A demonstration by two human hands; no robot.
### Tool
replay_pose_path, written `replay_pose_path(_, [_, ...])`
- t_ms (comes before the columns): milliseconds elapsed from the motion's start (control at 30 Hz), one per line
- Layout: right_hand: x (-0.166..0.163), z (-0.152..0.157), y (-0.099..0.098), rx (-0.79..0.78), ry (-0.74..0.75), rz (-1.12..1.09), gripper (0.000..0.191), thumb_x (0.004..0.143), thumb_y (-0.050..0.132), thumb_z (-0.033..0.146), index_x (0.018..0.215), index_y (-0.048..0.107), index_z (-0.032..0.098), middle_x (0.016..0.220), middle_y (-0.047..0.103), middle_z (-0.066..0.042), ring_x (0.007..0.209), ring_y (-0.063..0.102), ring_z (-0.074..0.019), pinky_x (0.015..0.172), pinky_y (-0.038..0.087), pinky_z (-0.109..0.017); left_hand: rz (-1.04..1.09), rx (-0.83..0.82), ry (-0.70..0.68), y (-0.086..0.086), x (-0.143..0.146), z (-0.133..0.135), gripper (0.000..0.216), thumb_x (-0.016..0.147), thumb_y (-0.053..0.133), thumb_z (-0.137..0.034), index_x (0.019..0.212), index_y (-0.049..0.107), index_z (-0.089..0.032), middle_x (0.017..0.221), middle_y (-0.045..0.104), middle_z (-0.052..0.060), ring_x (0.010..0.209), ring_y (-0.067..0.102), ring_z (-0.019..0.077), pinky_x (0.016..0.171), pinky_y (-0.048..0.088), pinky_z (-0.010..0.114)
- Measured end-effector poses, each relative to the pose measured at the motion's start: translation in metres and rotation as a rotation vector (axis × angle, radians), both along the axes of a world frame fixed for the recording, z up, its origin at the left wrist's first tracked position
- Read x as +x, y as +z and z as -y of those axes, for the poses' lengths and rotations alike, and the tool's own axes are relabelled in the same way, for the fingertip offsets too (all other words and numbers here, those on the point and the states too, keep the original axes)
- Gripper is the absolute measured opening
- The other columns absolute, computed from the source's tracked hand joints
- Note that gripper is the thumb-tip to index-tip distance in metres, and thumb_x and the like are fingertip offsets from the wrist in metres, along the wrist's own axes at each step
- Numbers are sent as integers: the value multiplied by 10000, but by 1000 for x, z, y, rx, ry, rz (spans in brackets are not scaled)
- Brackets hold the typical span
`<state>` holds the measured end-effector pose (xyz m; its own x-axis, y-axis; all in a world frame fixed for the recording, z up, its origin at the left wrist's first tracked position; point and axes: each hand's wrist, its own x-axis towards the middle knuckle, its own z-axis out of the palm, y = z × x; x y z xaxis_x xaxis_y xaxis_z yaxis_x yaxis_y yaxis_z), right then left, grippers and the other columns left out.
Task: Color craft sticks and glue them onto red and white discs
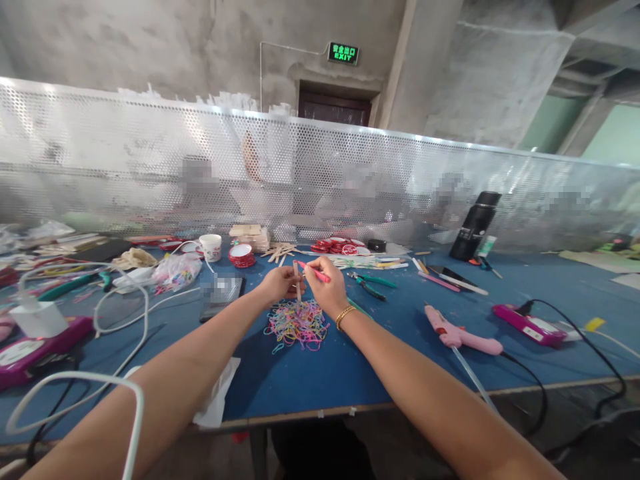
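Between the fingers of my left hand (280, 283) a flat wooden craft stick (299, 288) stands nearly upright. My right hand (327, 287), with a gold bracelet (345, 316) at its wrist, is closed around a red marker pen (319, 273). The pen's tip points left, close to the top of the stick; whether they touch I cannot tell. Just below both hands lies a loose heap of small coloured rubber bands (299, 325) on the blue table (300, 381). The stick's lower end is over the heap.
Pliers (369, 285), a pink glue gun (463, 333), a purple power strip (530, 325) and a black thermos (475, 227) are to the right. A phone (223, 298), a paper cup (211, 247) and white cables (146, 313) are on the left. A perforated metal screen (340, 180) stands behind.
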<state>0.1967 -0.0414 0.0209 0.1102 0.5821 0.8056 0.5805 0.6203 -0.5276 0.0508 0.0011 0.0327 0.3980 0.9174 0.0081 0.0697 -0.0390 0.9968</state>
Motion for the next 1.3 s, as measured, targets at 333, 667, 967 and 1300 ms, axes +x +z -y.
replay_pose_path(333, [0, -1, -2, -6, -8, -2, 120, 882, 534, 314, 822, 584, 223, 769, 668, -17, 708, 627, -170, 673, 483, -272, 3, -12, 3, -2, 0, -3, 209, 745, 765, -269, 767, 590, -156, 664, 680, 23, 606, 685, 154, 605, 527, 259])
replay_pose_path(667, [-2, 1, 0, 7, 6, 4, 109, 878, 533, 305, 820, 578, 224, 772, 668, -18, 716, 631, -171, 693, 487, -278, -6, -4, 11, 1, 0, 2, 191, 754, 752, -261, 780, 594, -158, 641, 669, 9, 595, 676, 139, 594, 526, 242])
replay_pose_path(967, [0, -1, -1, 0, -6, 3, 124, 888, 537, 318, 824, 578, 220, 764, 662, -19, 721, 627, -173, 696, 482, -277, -9, -2, 11, 0, 0, 1, 204, 753, 754, -277, 785, 593, -155, 674, 684, 30, 611, 683, 154, 599, 518, 252])
replay_pose_path(1300, [0, 0, -1, -3, -3, -11, 124, 882, 542, 315, 825, 591, 216, 776, 668, -17, 718, 624, -167, 690, 474, -273, -24, -7, 17, 1, 1, 1, 186, 773, 741, -262, 800, 593, -153, 656, 691, 17, 591, 686, 140, 569, 523, 225])
